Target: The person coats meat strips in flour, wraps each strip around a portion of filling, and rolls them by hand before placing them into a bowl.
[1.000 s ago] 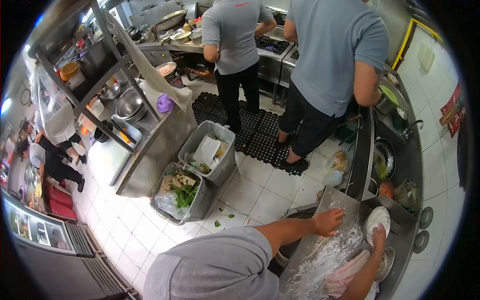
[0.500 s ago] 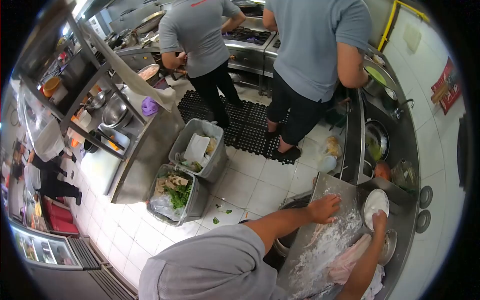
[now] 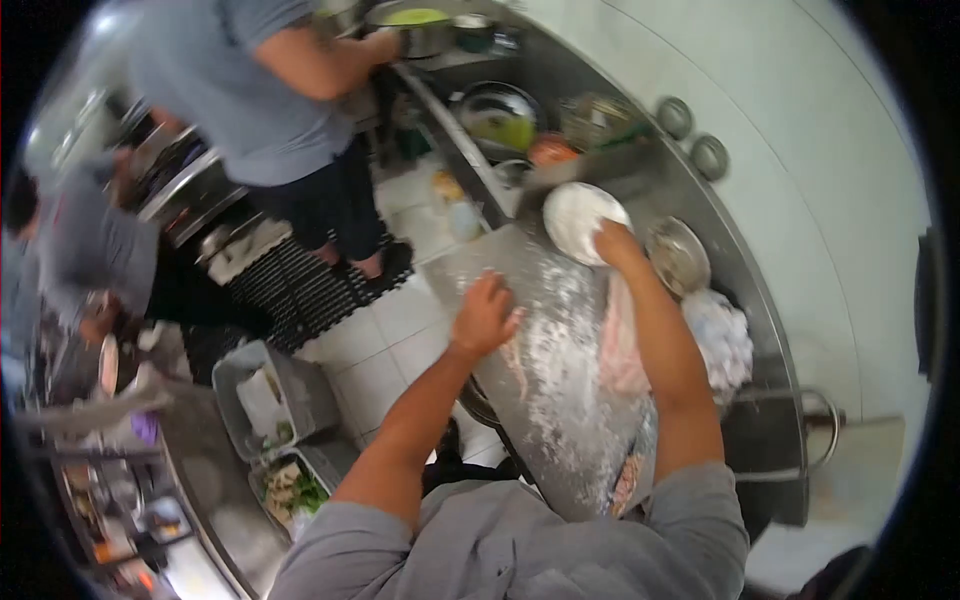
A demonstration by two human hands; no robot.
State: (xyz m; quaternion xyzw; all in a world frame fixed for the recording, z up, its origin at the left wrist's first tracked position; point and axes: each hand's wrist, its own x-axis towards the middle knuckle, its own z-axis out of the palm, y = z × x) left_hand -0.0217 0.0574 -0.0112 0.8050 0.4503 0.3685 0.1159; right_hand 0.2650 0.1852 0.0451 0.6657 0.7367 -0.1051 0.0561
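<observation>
My right hand (image 3: 618, 243) reaches into a round white bowl of white powder (image 3: 582, 215), its fingertips hidden in or behind the powder. Over the left part of the steel counter (image 3: 490, 255), my left hand (image 3: 487, 314) has its fingers spread and holds nothing. White powder (image 3: 560, 350) is scattered across the metal between my arms. A pale pink piece of meat (image 3: 622, 345) lies beside my right forearm. Just right of the powder bowl stands a metal bowl (image 3: 678, 257). A crumpled whitish plastic bag (image 3: 720, 340) rests to the right of my forearm.
A sink with a pan (image 3: 497, 118) lies beyond the counter's divider. One co-worker (image 3: 270, 90) stands at the upper left, another (image 3: 90, 240) at the far left. Two grey bins (image 3: 320, 395) with scraps stand on the floor. A metal rail (image 3: 835, 430) is at the right.
The view has swung right, so the counter now sits nearer the centre and the co-workers farther left. My right hand remains at the powder bowl and my left over the counter.
</observation>
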